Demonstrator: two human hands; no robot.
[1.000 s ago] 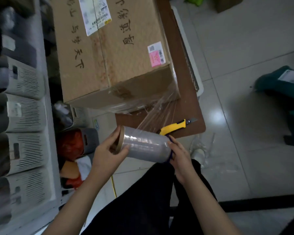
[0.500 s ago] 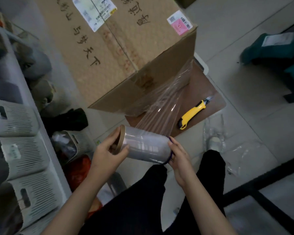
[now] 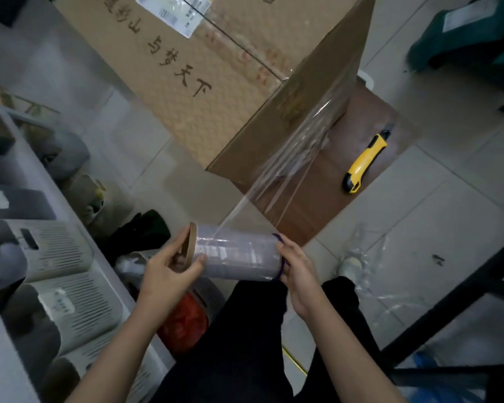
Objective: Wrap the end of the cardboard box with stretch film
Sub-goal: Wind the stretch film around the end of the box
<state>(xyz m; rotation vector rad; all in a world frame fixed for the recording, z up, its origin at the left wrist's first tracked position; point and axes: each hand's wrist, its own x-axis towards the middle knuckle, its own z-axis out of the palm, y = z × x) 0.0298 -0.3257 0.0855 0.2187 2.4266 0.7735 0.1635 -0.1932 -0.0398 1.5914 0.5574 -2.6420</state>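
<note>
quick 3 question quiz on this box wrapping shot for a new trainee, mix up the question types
1. True or false: both hands hold the stretch film roll by its ends.
2. Multiple choice: where is the yellow utility knife? A) in the right hand B) lying on the brown board beside the cardboard box C) on the grey shelf
3. Short answer: what does the film sheet stretch between?

Key
1. True: the left hand grips the cardboard core end and the right hand the other end.
2. B
3. Between the roll and the near end of the cardboard box.
</note>
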